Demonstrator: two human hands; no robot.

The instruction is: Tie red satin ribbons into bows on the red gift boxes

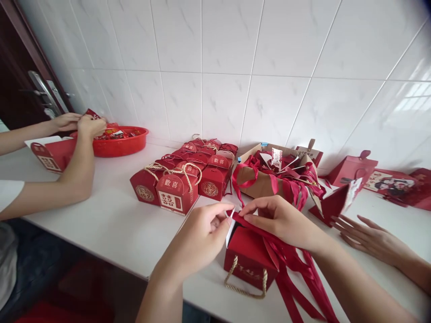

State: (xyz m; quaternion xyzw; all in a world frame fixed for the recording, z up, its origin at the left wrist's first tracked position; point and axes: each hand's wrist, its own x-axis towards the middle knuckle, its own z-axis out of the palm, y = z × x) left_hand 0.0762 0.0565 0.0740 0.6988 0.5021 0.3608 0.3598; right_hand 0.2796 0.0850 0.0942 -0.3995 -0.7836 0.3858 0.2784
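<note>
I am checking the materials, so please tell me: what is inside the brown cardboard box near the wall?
Dark red ribbons lie in the cardboard box, some hanging over its front edge, with a printed card among them. Anything beneath is covered.

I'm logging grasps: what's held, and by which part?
Right hand: the red ribbon, near its upper end. Left hand: apparently the red box, upper edge.

held box point(251, 255): red, gold lettering | rope handle point(264, 281): beige | ribbons point(315, 280): crimson | basin point(121, 146): orange-red | tiles point(229, 36): white, grey-veined
</note>
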